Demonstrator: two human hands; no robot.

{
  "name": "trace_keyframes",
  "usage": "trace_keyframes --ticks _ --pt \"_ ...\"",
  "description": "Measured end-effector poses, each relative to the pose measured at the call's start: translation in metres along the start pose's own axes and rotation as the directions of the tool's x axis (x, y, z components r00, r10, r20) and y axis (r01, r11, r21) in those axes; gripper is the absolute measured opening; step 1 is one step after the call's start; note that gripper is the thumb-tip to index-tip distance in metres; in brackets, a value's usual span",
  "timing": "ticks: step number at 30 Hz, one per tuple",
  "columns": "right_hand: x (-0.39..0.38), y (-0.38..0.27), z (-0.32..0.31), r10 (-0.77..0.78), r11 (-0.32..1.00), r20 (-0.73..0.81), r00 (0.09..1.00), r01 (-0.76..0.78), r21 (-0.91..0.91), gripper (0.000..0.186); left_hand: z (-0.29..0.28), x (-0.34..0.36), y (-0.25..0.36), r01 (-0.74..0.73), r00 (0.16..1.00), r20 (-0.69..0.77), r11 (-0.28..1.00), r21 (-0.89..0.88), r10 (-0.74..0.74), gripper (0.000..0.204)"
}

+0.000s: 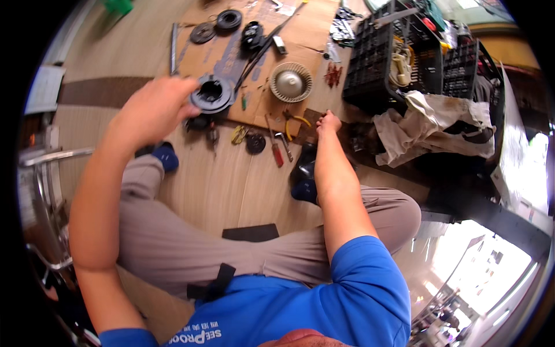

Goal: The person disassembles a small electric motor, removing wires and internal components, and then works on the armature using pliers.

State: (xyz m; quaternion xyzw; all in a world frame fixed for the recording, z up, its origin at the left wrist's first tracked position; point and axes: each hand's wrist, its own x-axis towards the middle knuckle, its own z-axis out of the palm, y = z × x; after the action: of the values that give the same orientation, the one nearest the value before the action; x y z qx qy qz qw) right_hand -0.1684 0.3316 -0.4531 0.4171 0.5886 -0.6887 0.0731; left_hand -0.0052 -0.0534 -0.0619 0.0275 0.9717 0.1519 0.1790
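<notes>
My left hand [159, 104] grips the rim of a grey plastic ring-shaped housing [222, 98] at upper centre. A power drill [213, 136] lies below it, partly hidden. My right hand [327, 121] is at centre right with fingers curled; anything in them is too small to make out. It is nearest yellow-handled pliers [302, 120], beside a red-handled screwdriver [276, 154] and a small wrench [285, 146]. A white fan wheel [290, 81] sits on the cardboard [243, 69]. A black disc [255, 143] and a yellow item [238, 135] lie between drill and screwdriver.
Black crates [367, 63] stand at upper right, with a beige cloth [433, 130] before them. Assorted parts [228, 20] lie on the cardboard's far end. A chrome tubular frame [55, 156] is at left, a green object [117, 7] at upper left. My crossed legs frame the work area.
</notes>
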Motion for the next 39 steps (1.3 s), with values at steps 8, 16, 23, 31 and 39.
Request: trace_keyframes --ticks 8,16,23,31,39 --pt "-0.038 0.035 -0.017 -0.236 0.855 0.183 0.954 0.293 -0.428 0.02 -0.025 -0.012 0.008 0.003 0.987 -0.162 0.998 -0.056 -0.012 0.029" --pt "-0.148 0.109 -0.019 0.018 0.155 0.694 0.72 0.683 -0.713 0.024 -0.054 -0.024 0.019 -0.008 0.999 0.054 0.998 0.067 0.004 0.039" --pt "-0.249 0.164 -0.015 0.555 -0.156 0.748 0.363 0.929 -0.334 0.029 -0.024 -0.011 0.018 -0.075 0.985 -0.147 0.992 0.097 0.088 0.03" --pt "-0.241 0.166 0.01 0.563 -0.161 0.746 0.356 0.932 -0.324 0.032 -0.037 -0.024 0.012 0.001 1.0 -0.02 0.995 0.1 0.001 0.026" --pt "-0.207 0.166 0.018 0.489 -0.223 0.767 0.416 0.909 -0.351 0.032 -0.038 -0.026 0.004 0.02 0.999 -0.04 0.994 0.107 -0.016 0.026"
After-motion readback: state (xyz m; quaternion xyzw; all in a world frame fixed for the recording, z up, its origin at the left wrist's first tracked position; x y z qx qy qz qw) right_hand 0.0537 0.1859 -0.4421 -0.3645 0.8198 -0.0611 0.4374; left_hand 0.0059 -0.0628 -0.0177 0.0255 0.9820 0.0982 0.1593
